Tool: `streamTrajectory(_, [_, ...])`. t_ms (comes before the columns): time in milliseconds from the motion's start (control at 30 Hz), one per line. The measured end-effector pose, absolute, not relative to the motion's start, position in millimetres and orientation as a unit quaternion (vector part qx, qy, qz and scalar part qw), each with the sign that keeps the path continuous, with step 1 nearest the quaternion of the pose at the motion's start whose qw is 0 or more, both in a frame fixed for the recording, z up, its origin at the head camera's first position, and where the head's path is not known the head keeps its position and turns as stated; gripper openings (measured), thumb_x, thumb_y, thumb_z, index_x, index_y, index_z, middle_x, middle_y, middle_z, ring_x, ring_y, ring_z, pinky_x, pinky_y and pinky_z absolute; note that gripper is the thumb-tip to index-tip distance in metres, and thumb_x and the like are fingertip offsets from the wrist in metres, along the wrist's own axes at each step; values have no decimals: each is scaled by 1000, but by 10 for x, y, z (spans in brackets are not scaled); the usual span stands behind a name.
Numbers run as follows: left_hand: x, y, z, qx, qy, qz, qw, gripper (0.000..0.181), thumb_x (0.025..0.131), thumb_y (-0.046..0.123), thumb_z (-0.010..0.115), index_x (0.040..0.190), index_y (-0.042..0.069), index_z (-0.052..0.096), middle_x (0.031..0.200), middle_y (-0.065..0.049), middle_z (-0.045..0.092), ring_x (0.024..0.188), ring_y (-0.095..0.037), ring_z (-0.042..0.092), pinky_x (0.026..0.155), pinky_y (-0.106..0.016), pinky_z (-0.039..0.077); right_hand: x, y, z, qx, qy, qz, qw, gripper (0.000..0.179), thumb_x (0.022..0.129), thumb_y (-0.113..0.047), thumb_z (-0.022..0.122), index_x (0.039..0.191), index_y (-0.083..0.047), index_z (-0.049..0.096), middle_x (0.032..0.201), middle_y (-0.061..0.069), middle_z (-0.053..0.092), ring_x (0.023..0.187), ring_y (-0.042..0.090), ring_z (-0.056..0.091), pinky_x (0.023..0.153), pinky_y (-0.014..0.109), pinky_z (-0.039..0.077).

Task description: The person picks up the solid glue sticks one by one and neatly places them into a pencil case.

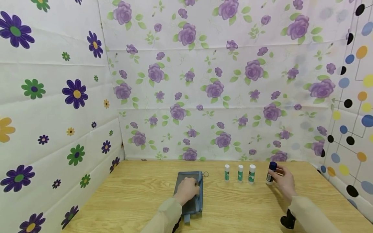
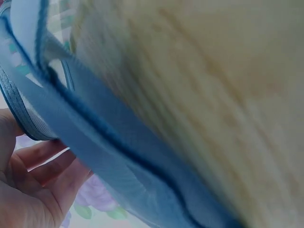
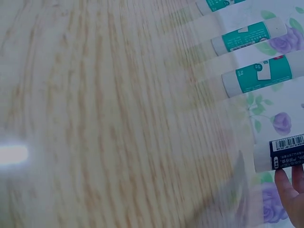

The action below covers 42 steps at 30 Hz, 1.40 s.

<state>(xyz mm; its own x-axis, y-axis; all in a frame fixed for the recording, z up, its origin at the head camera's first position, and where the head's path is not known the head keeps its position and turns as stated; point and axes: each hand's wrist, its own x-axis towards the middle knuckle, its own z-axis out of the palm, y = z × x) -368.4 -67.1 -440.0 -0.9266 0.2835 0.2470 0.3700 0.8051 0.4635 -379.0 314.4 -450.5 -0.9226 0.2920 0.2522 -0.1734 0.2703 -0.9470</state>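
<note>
My left hand (image 1: 186, 191) lies over a blue-grey mesh zipper pouch (image 1: 190, 207), flat on the table. In the left wrist view, its fingers (image 2: 52, 166) curl at the pouch's zippered edge (image 2: 28, 109) and grip it. At the right, my right hand (image 1: 284, 183) holds a glue stick (image 1: 271, 177) with a navy cap and dark label, upright between thumb and fingers. Its barcode label shows in the right wrist view, fingertips against it. To its left stand three white-capped glue sticks with green labels: a larger one (image 1: 252, 174), a middle one (image 1: 240, 173) and a left one (image 1: 227, 173).
A small metal ring (image 1: 205, 174) hangs off the pouch's upper right corner, and a fabric tab (image 1: 187, 219) sticks out at its near end. The wooden table (image 1: 131, 194) meets flower-patterned cloth (image 1: 204, 129) behind and patterned sheets at both sides.
</note>
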Motion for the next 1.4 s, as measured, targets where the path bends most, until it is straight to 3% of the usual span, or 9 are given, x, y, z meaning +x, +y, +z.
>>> streamTrajectory(233, [-3729, -698, -4425, -168, -944, -269, 92, 38, 85, 9, 54, 55, 16, 32, 47, 5, 22, 39, -8, 20, 40, -25, 21, -3754, 3165, -4447, -35, -771, 606, 192, 62, 89, -28, 58, 133, 6, 31, 122, 25, 39, 103, 30, 47, 77, 31, 46])
streamTrajectory(500, [-3738, -710, -4425, -160, -940, -283, 103, 38, 80, 7, 54, 54, 16, 27, 48, 6, 17, 41, -8, 15, 42, -25, 18, -4112, 3430, -4782, -15, -732, 648, 210, 65, 81, -36, 66, 127, -1, 38, 112, 13, 44, 81, 2, 54, 67, 23, 48])
streamTrajectory(667, [-3727, -727, -4415, -167, -929, -311, 109, 39, 77, 2, 52, 55, 16, 23, 49, 6, 12, 44, -10, 10, 43, -26, 15, -4267, 3547, -4919, -5, -721, 662, 207, 72, 80, -39, 66, 132, -1, 33, 117, 16, 40, 83, 3, 54, 67, 27, 49])
streamTrajectory(867, [-3748, -747, -4439, -165, -925, -324, 111, 38, 77, 3, 54, 55, 16, 25, 49, 7, 12, 44, -10, 11, 43, -27, 16, -4346, 3608, -4961, -9, -706, 678, 205, 67, 79, -36, 67, 128, -3, 37, 113, 13, 44, 82, 5, 57, 66, 30, 49])
streamTrajectory(1000, [-3761, -756, -4447, -161, -923, -330, 113, 33, 77, 5, 55, 55, 15, 32, 49, 6, 19, 44, -10, 16, 43, -27, 18, -4400, 3645, -4981, -5, -700, 687, 196, 72, 79, -37, 68, 132, -2, 34, 115, 14, 43, 82, 7, 59, 66, 32, 49])
streamTrajectory(1067, [-3766, -762, -4446, -156, -923, -333, 115, 24, 77, 6, 57, 57, 13, 44, 51, 6, 31, 44, -9, 24, 44, -27, 23, -4431, 3662, -4995, -1, -702, 687, 188, 75, 79, -38, 67, 135, -2, 31, 119, 15, 41, 83, 7, 59, 67, 33, 49])
streamTrajectory(1167, [-3784, -772, -4460, -150, -922, -336, 120, 7, 76, 8, 58, 69, 8, 60, 61, 3, 49, 51, -11, 38, 47, -28, 33, -4455, 3671, -4992, 6, -705, 687, 177, 80, 80, -39, 66, 138, -1, 26, 125, 18, 37, 85, 8, 59, 67, 35, 49])
streamTrajectory(1233, [-3789, -779, -4469, -147, -921, -338, 124, 8, 76, 8, 60, 78, 6, 66, 70, 0, 57, 57, -12, 45, 51, -30, 38, -4454, 3661, -4975, 5, -704, 690, 167, 83, 79, -41, 66, 140, -2, 25, 127, 19, 35, 86, 9, 59, 68, 36, 49])
streamTrajectory(1400, [-3784, -795, -4468, -155, -912, -354, 136, 8, 75, 8, 60, 78, 4, 66, 71, -1, 58, 59, -13, 48, 53, -31, 41, -4449, 3649, -4939, 5, -697, 702, 148, 84, 79, -41, 66, 141, -2, 23, 129, 19, 33, 87, 11, 59, 69, 37, 48])
